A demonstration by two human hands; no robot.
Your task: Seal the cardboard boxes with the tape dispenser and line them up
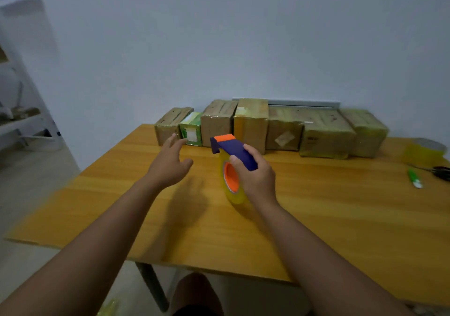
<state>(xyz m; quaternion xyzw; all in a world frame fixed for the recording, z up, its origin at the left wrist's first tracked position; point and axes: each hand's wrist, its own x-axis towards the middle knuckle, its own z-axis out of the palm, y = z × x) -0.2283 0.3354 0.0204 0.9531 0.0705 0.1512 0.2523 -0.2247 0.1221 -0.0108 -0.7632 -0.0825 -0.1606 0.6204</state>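
Forearms entered from the near edge of the tabletop. My left hand hovered with fingers spread wide, holding nothing, fingertips just short of the small green box. My right hand gripped the tape dispenser by its blue handle, yellow roll hanging below, above mid-tabletop. Cardboard boxes stood in a row along the far edge against the wall, all apparently taped. Judged step: choosing a box to pull forward for sealing, or nudging the left end straight. Next move called for a grasp on the green box without disturbing its neighbours. Open room lay in front of the row; a spare tape roll, green cutter and scissors crowded the right edge.
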